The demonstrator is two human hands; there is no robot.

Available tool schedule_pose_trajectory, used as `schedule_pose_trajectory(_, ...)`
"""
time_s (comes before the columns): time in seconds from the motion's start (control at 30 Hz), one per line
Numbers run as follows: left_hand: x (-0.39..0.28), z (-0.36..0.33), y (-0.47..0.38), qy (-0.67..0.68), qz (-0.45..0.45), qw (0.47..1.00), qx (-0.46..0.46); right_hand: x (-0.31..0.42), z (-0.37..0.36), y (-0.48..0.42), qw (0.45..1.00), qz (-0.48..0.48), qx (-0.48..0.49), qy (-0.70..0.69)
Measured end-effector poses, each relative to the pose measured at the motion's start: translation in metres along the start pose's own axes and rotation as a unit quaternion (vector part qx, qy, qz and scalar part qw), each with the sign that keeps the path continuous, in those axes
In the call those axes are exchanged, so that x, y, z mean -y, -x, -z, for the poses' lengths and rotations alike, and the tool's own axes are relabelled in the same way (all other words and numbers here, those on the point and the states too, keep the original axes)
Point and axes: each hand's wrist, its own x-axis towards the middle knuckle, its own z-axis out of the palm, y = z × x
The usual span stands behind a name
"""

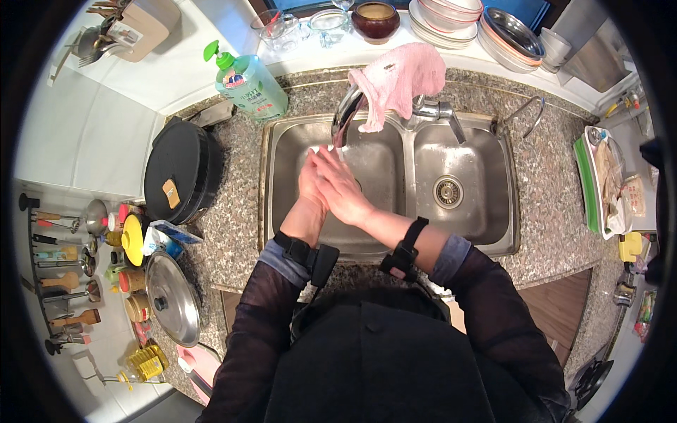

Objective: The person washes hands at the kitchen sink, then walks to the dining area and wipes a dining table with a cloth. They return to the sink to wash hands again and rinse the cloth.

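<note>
Both hands are over the left basin of a double stainless steel sink [378, 158], close under the spout of a chrome faucet [342, 124]. My right hand [342, 191] lies across my left hand [312, 182], palm side down, with its fingers pointing up towards the spout. The two hands press together and no object shows between them. Something white, perhaps water or foam, shows at the fingertips. A pink cloth [404, 74] is draped over the faucet. The lever handle [450, 121] stands to its right, above the right basin.
A green pump bottle [254, 87] stands behind the sink's left corner. A round black appliance [182, 172] and a metal pot lid [172, 299] are on the left counter. Bowls and plates [444, 26] line the sill. A white tray with a green edge [589, 182] is at the right.
</note>
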Motion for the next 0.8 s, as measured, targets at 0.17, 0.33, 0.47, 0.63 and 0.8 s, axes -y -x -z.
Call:
schedule_pose_trajectory(0.17,0.002,-0.004,0.001,-0.022,0.052,0.995,0.085,0.006,0.006,-0.006,0.978,-0.004,-0.208,0.025)
schedule_pose_trajectory(0.33,-0.011,-0.008,0.010,0.004,-0.011,1.000,-0.005,0.023,0.007,-0.002,0.999,0.039,-0.028,0.012)
schedule_pose_trajectory(0.47,0.003,-0.014,0.014,-0.077,0.037,0.996,0.030,0.029,0.015,-0.007,0.917,-0.329,-0.005,-0.226)
schedule_pose_trajectory(0.63,0.000,-0.007,0.011,-0.641,-0.230,0.728,0.078,0.019,0.030,-0.007,0.756,-0.342,-0.072,-0.553)
schedule_pose_trajectory(0.8,-0.019,-0.003,0.013,-0.847,-0.340,0.405,0.058,0.011,0.028,-0.006,0.788,-0.346,-0.040,-0.508)
